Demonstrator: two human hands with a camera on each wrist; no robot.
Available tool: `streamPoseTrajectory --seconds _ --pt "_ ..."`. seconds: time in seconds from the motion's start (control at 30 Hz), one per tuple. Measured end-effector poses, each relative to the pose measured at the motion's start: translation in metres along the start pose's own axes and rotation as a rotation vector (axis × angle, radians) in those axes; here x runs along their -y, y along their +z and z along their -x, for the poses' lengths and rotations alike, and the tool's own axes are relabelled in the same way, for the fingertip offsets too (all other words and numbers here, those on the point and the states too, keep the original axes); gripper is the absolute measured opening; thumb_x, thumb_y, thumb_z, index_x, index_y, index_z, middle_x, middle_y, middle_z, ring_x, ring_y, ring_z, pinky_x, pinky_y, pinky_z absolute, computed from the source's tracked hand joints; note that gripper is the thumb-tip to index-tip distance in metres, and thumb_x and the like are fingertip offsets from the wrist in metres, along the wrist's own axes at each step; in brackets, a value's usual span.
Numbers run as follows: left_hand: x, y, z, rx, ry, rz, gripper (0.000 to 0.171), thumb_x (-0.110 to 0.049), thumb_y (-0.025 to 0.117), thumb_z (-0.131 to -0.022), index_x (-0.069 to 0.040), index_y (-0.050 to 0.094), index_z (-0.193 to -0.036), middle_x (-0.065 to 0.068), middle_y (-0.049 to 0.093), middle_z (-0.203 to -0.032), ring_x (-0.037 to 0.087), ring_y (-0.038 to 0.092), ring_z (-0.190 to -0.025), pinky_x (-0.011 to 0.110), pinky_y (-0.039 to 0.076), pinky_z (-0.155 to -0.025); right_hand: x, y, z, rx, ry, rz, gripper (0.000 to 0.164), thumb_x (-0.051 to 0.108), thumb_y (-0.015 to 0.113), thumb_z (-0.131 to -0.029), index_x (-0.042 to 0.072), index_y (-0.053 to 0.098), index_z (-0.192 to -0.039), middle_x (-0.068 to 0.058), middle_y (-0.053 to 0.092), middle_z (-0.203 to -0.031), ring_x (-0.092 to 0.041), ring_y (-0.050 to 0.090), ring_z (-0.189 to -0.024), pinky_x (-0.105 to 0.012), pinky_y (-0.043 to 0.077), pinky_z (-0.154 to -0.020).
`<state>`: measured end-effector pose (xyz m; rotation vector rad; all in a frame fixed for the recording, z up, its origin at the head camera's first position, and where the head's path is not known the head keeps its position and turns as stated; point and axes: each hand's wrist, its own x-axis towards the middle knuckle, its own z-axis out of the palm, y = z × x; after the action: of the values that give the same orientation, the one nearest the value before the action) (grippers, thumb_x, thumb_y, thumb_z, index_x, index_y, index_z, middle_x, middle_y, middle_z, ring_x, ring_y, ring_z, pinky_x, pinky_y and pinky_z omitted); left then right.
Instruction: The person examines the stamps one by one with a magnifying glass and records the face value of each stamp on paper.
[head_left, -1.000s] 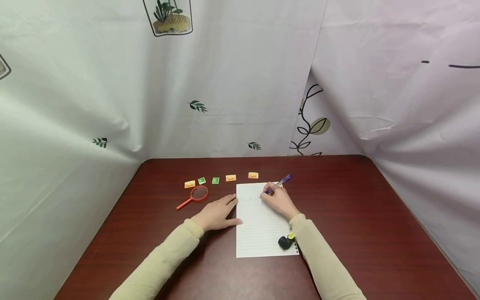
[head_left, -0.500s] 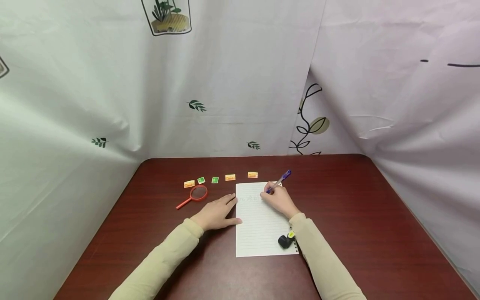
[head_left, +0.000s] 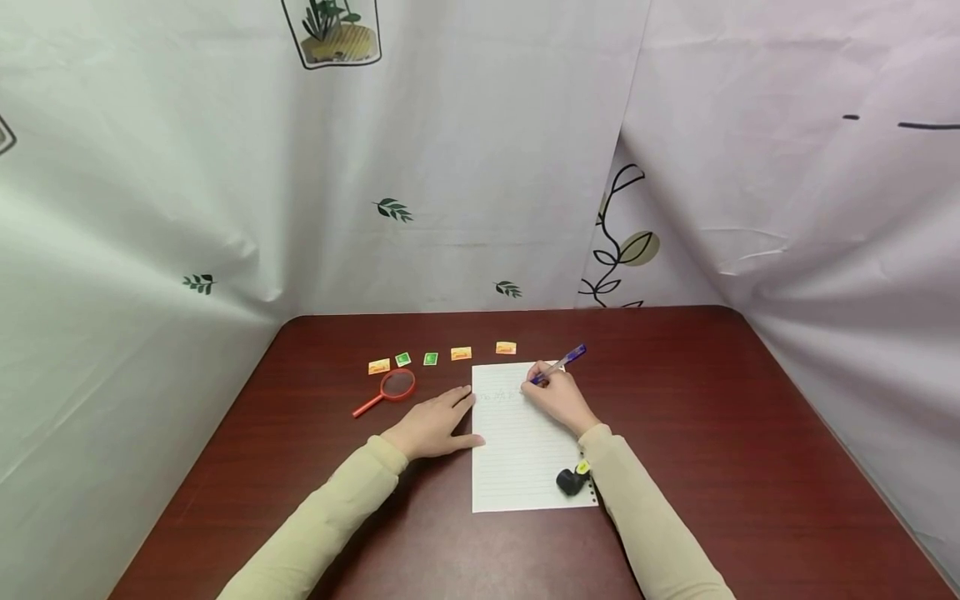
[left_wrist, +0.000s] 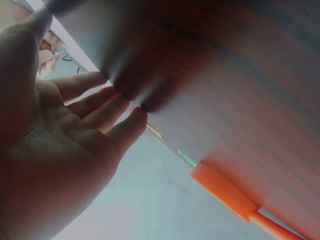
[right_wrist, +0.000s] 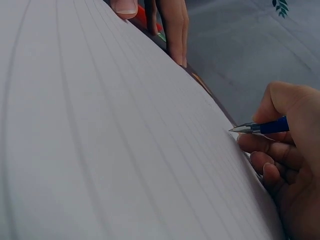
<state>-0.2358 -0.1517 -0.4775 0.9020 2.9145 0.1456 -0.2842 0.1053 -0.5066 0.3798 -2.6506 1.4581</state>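
Note:
A lined white sheet of paper (head_left: pixel 517 467) lies on the dark red-brown table, with faint writing near its top. My right hand (head_left: pixel 561 403) pinches a blue pen (head_left: pixel 573 356); its metal tip meets the upper part of the page, and the blue barrel (right_wrist: pixel 272 126) shows in the right wrist view. My left hand (head_left: pixel 431 427) rests at the sheet's left edge, fingers extended and thumb on the paper. In the left wrist view the palm and spread fingers (left_wrist: pixel 131 131) touch the table side.
A red magnifying glass (head_left: pixel 369 407) lies left of the left hand. Several small orange cards (head_left: pixel 461 354) and green cards (head_left: pixel 431 359) form a row behind it. A black wrist camera (head_left: pixel 570 482) sits by the right sleeve. A patterned white curtain (head_left: pixel 450 167) hangs behind the table.
The pen's upper end has swung upright a little and then tilted back to the right, while its tip stays on about the same spot. My left hand has stayed still.

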Motion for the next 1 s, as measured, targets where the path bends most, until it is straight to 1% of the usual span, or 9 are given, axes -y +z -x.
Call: streamPoseTrajectory --seconds 0.27,0.43,0.77,1.0 --pt "0.001 -0.001 0.001 -0.005 0.005 -0.004 0.086 -0.062 0.062 -0.092 0.0 0.047 -0.149 0.018 0.043 -0.154 0.032 0.045 -0.14 0.045 0.044 -0.107 0.001 0.002 -0.001 0.039 0.002 0.006 0.006 0.015 0.069 -0.085 0.015 0.064 -0.083 0.003 0.052 -0.066 -0.014 0.045 -0.065 -0.03 0.036 -0.064" --pt "0.001 -0.002 0.002 -0.003 0.003 -0.004 0.086 -0.062 0.062 -0.092 0.001 0.047 -0.149 0.018 0.043 -0.154 0.032 0.046 -0.139 0.045 0.044 -0.107 0.001 0.002 -0.001 0.058 0.004 -0.006 0.007 0.014 0.069 -0.086 0.014 0.063 -0.082 0.003 0.051 -0.065 -0.014 0.045 -0.064 -0.031 0.036 -0.064" --pt "0.0 -0.003 0.003 -0.004 0.005 0.016 0.084 -0.06 0.063 -0.093 0.001 0.047 -0.149 0.018 0.042 -0.154 0.032 0.045 -0.14 0.046 0.044 -0.107 0.0 -0.004 0.0 0.035 0.036 -0.071 0.003 0.016 0.064 -0.088 0.013 0.063 -0.089 0.001 0.055 -0.072 -0.015 0.045 -0.067 -0.03 0.036 -0.065" --pt "-0.001 -0.003 0.002 0.001 0.009 0.014 0.084 -0.061 0.062 -0.093 0.0 0.046 -0.149 0.018 0.042 -0.155 0.032 0.044 -0.141 0.045 0.042 -0.108 -0.004 -0.015 0.0 0.011 0.022 -0.066 0.009 0.015 0.069 -0.09 0.016 0.066 -0.099 -0.001 0.064 -0.085 -0.017 0.049 -0.074 -0.033 0.039 -0.07"
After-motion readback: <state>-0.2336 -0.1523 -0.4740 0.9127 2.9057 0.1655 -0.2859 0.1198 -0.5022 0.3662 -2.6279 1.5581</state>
